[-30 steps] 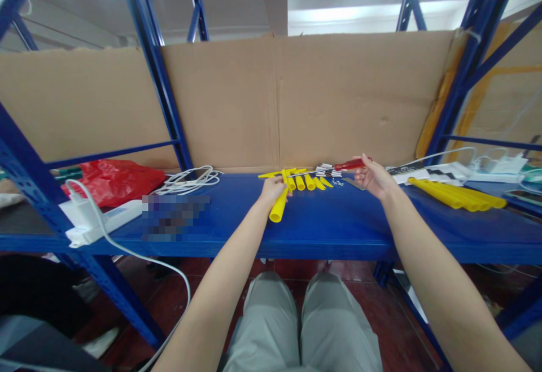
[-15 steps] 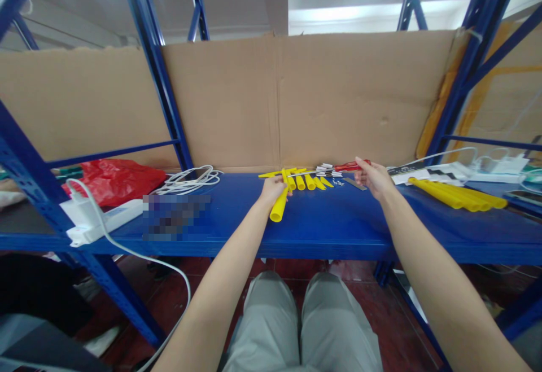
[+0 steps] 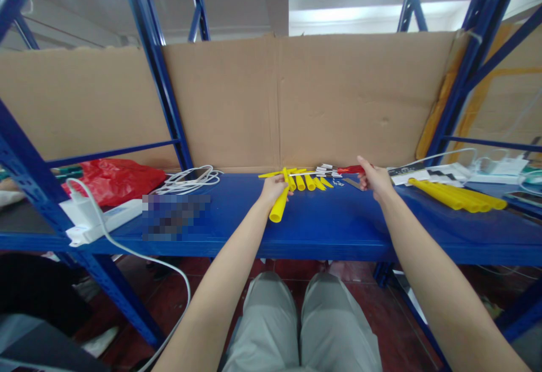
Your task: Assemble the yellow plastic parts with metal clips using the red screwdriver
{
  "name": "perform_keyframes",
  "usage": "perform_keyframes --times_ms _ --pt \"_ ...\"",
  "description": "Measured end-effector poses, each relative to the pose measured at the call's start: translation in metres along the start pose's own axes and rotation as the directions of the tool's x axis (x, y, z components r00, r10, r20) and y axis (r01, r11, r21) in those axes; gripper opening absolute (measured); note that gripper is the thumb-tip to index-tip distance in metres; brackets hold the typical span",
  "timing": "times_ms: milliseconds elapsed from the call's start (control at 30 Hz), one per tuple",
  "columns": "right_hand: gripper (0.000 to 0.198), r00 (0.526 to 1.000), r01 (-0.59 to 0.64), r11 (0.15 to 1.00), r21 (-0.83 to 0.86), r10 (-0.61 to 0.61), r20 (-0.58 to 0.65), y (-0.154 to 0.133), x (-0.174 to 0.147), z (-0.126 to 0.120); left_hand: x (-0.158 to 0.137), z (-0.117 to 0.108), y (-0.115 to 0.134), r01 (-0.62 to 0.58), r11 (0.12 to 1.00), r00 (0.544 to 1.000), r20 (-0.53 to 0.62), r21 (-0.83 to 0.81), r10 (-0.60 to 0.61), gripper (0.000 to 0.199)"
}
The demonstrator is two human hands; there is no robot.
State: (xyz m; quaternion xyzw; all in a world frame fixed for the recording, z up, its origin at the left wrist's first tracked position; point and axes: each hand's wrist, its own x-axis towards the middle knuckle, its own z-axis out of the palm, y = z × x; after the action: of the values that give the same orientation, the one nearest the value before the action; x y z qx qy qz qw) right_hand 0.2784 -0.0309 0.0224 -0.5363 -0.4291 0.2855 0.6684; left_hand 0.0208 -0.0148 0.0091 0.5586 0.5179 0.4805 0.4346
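My left hand (image 3: 273,190) is wrapped round a yellow tube (image 3: 278,209), whose open end points toward me. In my right hand (image 3: 375,178) is the red handle of a screwdriver (image 3: 350,169). Its thin metal shaft runs left to the upper part of the tube, where a yellow crosspiece shows; whether the tip is inside cannot be made out. Behind and right of my left hand lie several short yellow tubes (image 3: 310,183) and small yellow pointed pieces (image 3: 326,182). White small parts (image 3: 325,170) sit at the screwdriver's shaft, and a flat metal strip (image 3: 352,183) lies near my right hand.
Several longer yellow tubes (image 3: 459,196) lie to the right, before a black-and-white printed sheet (image 3: 436,174). On the left are a red plastic bag (image 3: 121,181), a coiled white cable (image 3: 188,180) and a power strip (image 3: 110,219). A cardboard panel (image 3: 339,101) closes the back of the blue shelf (image 3: 330,228).
My right hand and the screwdriver have shifted slightly to the right, and a finger now points up more. My left hand and the yellow tube have stayed in place.
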Motion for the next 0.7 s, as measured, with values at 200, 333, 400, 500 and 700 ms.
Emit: perform_keyframes --times_ms 200,333,400,500,700 --pt "0.046 0.996 0.087 0.995 0.053 -0.088 0.009 -0.0010 0.0011 0.0004 0.0021 -0.0013 -0.0015 0.024 1.000 0.998 0.055 0.004 -0.024 0.044" --pt "0.049 0.994 0.093 0.994 0.049 -0.096 0.054 -0.0001 0.0008 -0.0002 0.0039 -0.0018 -0.0027 0.031 0.999 0.999 0.038 0.011 -0.032 0.044" --pt "0.049 0.993 0.069 0.995 0.068 -0.075 0.095 0.0002 0.0006 -0.0009 0.0044 -0.0017 -0.0031 0.030 0.999 0.999 0.017 0.014 -0.031 0.044" --pt "0.038 0.986 0.017 0.995 0.097 -0.033 0.165 -0.0006 0.0009 -0.0017 0.0047 -0.0015 -0.0030 0.038 0.999 0.999 -0.011 0.017 -0.038 0.044" --pt "0.021 0.978 -0.021 0.978 0.207 -0.023 0.206 -0.0051 0.0001 -0.0010 0.0036 -0.0014 -0.0018 0.046 0.999 0.999 -0.001 0.017 -0.046 0.042"
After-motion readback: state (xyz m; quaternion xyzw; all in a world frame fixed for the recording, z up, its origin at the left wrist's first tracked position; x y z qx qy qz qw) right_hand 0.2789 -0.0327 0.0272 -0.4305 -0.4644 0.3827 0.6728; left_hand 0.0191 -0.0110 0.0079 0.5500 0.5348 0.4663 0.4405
